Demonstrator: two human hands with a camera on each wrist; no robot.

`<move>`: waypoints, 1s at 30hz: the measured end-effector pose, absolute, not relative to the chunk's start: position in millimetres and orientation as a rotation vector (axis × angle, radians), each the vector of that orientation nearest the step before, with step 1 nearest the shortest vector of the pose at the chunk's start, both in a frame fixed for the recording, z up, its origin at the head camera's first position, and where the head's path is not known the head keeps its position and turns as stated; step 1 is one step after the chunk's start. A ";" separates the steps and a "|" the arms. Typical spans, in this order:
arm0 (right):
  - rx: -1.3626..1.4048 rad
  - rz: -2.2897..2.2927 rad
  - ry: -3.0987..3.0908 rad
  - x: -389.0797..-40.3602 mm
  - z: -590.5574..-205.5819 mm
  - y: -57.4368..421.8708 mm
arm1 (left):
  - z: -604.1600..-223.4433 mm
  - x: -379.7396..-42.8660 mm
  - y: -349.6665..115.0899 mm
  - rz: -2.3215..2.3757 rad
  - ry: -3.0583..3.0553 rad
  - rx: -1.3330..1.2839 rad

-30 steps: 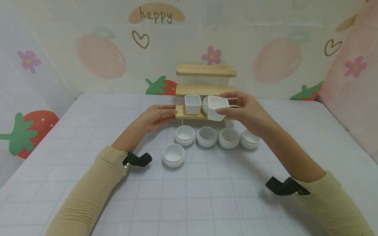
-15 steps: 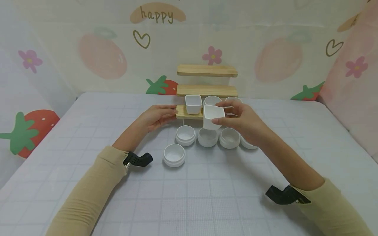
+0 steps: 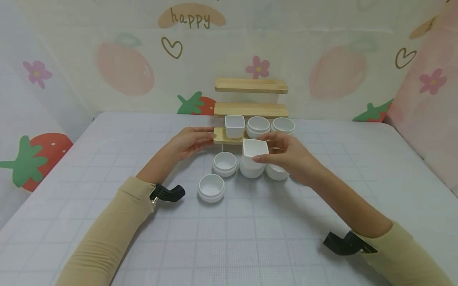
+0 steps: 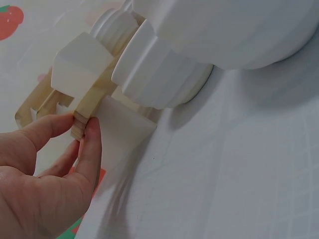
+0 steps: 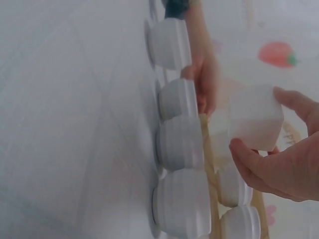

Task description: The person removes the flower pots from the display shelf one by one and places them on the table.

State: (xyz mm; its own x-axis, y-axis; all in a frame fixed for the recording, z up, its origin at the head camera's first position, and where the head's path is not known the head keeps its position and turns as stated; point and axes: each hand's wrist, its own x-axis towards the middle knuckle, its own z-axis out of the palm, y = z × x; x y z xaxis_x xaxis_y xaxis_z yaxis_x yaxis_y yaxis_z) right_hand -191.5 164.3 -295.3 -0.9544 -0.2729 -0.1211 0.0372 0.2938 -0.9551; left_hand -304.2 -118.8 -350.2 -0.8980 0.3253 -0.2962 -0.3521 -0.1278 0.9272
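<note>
My left hand (image 3: 193,142) pinches the left end of the lowest wooden shelf board (image 3: 220,138); in the left wrist view its thumb and fingers grip the board's end (image 4: 85,110). In my right hand (image 3: 291,157) is a white square pot (image 3: 255,148), pinched by its sides and held in front of the board, above the front row. On that board stand another white square pot (image 3: 234,128) and two white round pots (image 3: 258,126), the second round pot (image 3: 283,125) at the right end. The right wrist view shows the held square pot (image 5: 255,117) clear of the board.
Several white round pots stand on the table before the rack, among them one on the left (image 3: 224,165) and one nearer me (image 3: 211,189). Two higher wooden boards, the middle (image 3: 251,109) and the top (image 3: 251,85), rise behind, against a printed backdrop (image 3: 229,47).
My right hand has brought the square pot away from the lowest board, towards me and slightly left, uncovering the two round pots there. The left hand has kept its grip on the board.
</note>
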 end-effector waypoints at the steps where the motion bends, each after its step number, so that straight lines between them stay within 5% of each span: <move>1: -0.217 -1.714 2.299 -191.0 -296.2 164.0 | -350.3 -304.2 -118.7 2.072 1.710 -0.030; 30: -0.315 -1.723 2.233 -181.6 -314.2 156.0 | -352.2 -307.5 -116.6 2.085 1.711 -0.009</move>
